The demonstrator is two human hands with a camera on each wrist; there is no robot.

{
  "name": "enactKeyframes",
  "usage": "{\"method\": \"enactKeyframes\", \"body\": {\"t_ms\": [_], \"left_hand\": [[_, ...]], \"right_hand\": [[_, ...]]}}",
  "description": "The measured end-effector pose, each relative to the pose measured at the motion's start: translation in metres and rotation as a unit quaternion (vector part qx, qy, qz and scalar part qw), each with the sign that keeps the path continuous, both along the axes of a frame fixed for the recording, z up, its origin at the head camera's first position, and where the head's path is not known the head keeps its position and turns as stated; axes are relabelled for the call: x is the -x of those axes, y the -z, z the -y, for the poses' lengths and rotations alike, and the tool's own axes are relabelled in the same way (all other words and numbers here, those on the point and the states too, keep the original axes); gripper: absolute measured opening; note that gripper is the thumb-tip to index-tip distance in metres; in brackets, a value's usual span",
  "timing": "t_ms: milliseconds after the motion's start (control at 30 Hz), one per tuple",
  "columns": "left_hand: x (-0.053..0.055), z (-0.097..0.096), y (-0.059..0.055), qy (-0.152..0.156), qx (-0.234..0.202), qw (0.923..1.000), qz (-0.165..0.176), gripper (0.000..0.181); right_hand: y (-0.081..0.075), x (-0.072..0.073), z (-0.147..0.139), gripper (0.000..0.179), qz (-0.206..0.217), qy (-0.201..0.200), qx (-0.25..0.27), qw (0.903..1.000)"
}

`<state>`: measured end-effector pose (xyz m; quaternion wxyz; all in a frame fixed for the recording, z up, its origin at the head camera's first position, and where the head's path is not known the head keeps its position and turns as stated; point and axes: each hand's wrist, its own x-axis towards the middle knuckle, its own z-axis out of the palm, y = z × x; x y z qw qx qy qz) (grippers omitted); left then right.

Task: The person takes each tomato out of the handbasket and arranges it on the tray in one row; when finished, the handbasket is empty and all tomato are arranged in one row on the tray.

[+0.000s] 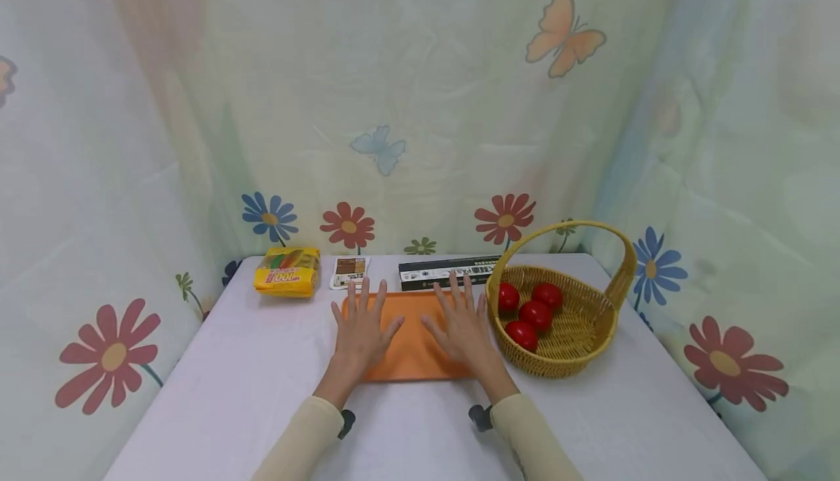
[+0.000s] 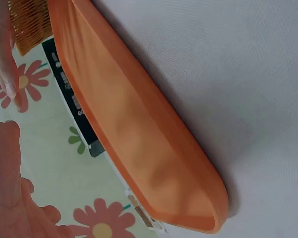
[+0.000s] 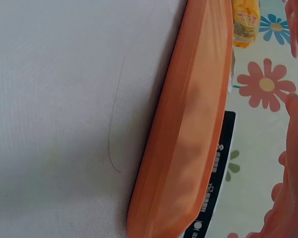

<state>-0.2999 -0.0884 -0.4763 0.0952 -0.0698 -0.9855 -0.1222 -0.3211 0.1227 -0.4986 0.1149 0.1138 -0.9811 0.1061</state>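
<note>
- The shallow orange plastic tray is lying flat on the white cloth-covered table, at the middle of it, with its long axis running left to right across the person's front.
- The left hand is hovering over or resting on the tray's left end, fingers straight and spread, gripping nothing (whether the palm is actually touching cannot be told from these views).
- The right hand is lying likewise at the tray's right end, fingers straight and fanned, holding nothing; so each hand is covering one short end, and neither is nearer the tray than the other.
- The woven yellow wicker basket with a hoop handle is standing just beside the tray's right end, nearer the right hand, and is holding four glossy red round fruits.
- Beyond the tray's far edge are lying a long black printed box, a small white printed card, and, further left, a yellow snack packet.
</note>
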Motion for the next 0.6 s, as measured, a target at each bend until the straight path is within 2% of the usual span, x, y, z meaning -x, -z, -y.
{"method": "enactKeyframes", "body": {"t_ms": [133, 200, 300, 367, 467, 533, 600], "left_hand": [[-0.001, 0.001, 0.001, -0.001, 0.006, 1.0000, 0.000, 0.085], [-0.002, 0.004, 0.000, 0.000, -0.005, 1.0000, 0.004, 0.085], [-0.007, 0.015, -0.002, 0.003, -0.041, 0.9987, 0.029, 0.088], [-0.011, 0.028, -0.001, 0.006, -0.065, 0.9965, 0.052, 0.091], [-0.019, 0.053, 0.003, 0.012, -0.083, 0.9920, 0.094, 0.099], [-0.026, 0.070, 0.008, 0.020, -0.100, 0.9867, 0.127, 0.106], [-0.032, 0.086, 0.014, 0.032, -0.128, 0.9776, 0.163, 0.116]], "right_hand": [[0.001, 0.000, 0.004, 0.082, 0.004, -0.008, -0.001, 1.0000], [0.000, 0.000, 0.005, 0.082, 0.003, -0.015, 0.004, 0.9999], [-0.009, -0.005, 0.001, 0.081, 0.016, -0.029, 0.051, 0.9982], [-0.023, -0.013, -0.007, 0.078, 0.034, -0.041, 0.105, 0.9930], [-0.057, -0.028, -0.035, 0.064, 0.088, -0.080, 0.186, 0.9754], [-0.081, -0.035, -0.062, 0.049, 0.129, -0.120, 0.204, 0.9632], [-0.102, -0.037, -0.093, 0.035, 0.171, -0.161, 0.216, 0.9477]]}}
